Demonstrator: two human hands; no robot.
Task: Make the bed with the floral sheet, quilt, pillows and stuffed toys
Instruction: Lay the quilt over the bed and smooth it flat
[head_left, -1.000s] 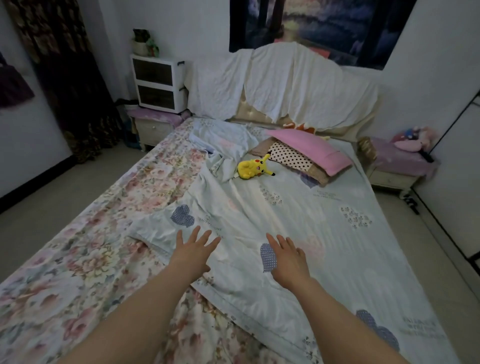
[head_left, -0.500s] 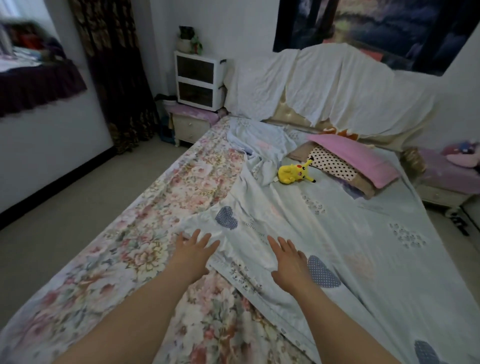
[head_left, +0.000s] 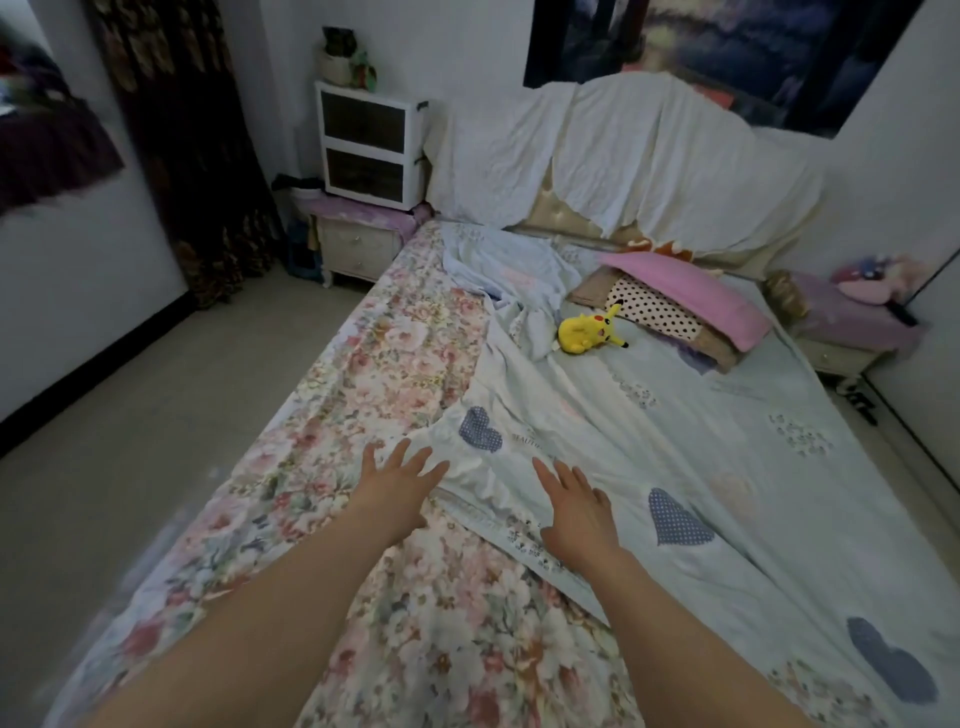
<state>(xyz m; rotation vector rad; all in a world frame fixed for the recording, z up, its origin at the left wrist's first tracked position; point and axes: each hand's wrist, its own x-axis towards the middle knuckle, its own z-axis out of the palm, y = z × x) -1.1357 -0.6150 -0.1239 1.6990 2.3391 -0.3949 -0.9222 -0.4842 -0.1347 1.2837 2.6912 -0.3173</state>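
Observation:
A floral sheet (head_left: 384, 364) covers the left side of the bed. A pale blue quilt (head_left: 701, 441) with heart patches lies over the right side, its left edge rumpled. My left hand (head_left: 395, 483) is spread flat at the quilt's edge, where it meets the floral sheet. My right hand (head_left: 576, 506) lies flat on the quilt, fingers straight. A yellow stuffed toy (head_left: 589, 330) lies near the head of the bed. Beside it are a pink pillow (head_left: 691, 291) and a polka-dot pillow (head_left: 654, 306), stacked.
A white cloth drapes the headboard (head_left: 623, 156). A white drawer unit (head_left: 369, 148) stands on the left nightstand (head_left: 358, 244). A pink plush toy (head_left: 872, 280) lies on the right nightstand. Bare floor runs along the bed's left side, with a dark curtain (head_left: 187, 145) beyond.
The view has swung left and closer. Both hands have slid left across the bed, the left from the quilt to its edge at the floral sheet, fingers staying spread.

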